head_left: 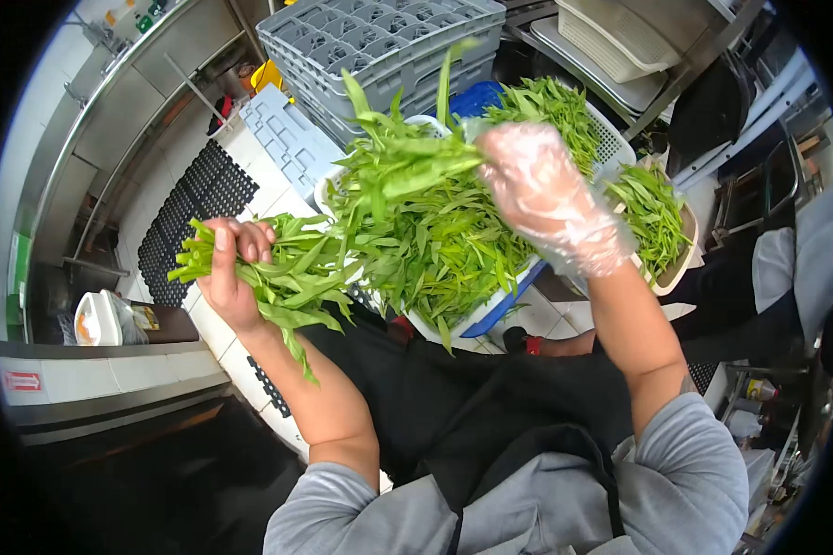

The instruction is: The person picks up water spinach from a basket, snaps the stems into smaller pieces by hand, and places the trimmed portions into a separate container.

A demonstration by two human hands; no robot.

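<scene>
My left hand [231, 268], bare, is closed around a bunch of leafy greens [296, 273], with the cut stems pointing left and the leaves hanging to the right. My right hand [546, 190] wears a clear plastic glove and pinches more leafy greens [416, 169] above the heap. Below both hands lies a large pile of green leaves [444, 254] in a white basket [421, 326]. Another basket [611, 139] of greens stands behind my right hand, and a smaller cream tub [690, 227] of greens is to the right.
Grey glass racks [292, 55] are stacked behind the baskets. A black rubber mat [194, 208] lies on the tiled floor at left. Another person's dark-clothed leg [740, 296] is at the right, with a foot [518, 340] near the basket. A metal shelf with white containers [620, 37] stands at back right.
</scene>
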